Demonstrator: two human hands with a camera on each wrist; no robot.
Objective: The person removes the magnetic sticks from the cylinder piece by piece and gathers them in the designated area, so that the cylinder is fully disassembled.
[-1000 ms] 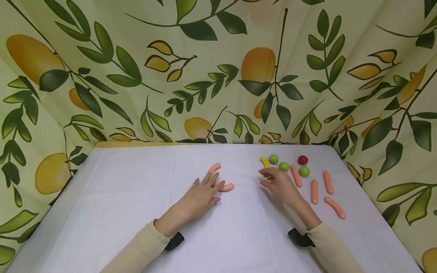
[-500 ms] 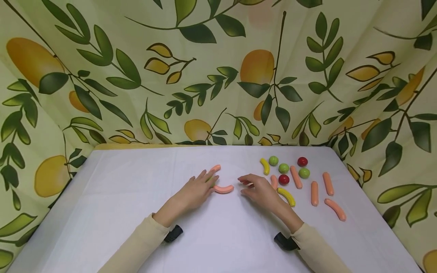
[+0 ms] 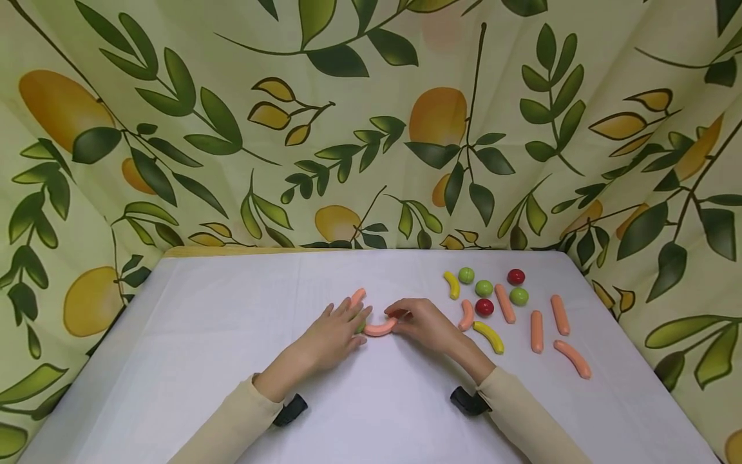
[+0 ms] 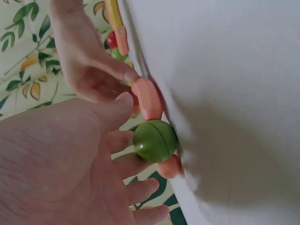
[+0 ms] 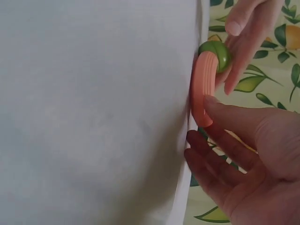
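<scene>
A curved pink toy sausage [image 3: 379, 330] lies mid-table; my right hand [image 3: 426, 325] pinches its right end between thumb and fingers. The left wrist view shows a glossy green ball [image 4: 155, 140] with a seam line against the sausage's other end. My left hand [image 3: 333, 332] is spread palm down over the ball and mostly hides it from the head view, its fingers extended around the ball's far side. Beyond those fingers a second pink sausage [image 3: 359, 296] pokes out, partly covered. In the right wrist view my thumb presses the sausage's near end.
To the right lie two yellow toy bananas [image 3: 489, 337], two red balls [image 3: 484, 307], several green balls [image 3: 484, 288] and several pink sausages [image 3: 536, 332]. A white cloth [image 3: 220, 303] covers the table. A leaf-and-fruit patterned curtain [image 3: 359, 129] surrounds its back and sides.
My right hand has moved left from beside the loose toys and now grips the end of the curved sausage. The left hand has stayed over the green ball, shifting slightly left and nearer.
</scene>
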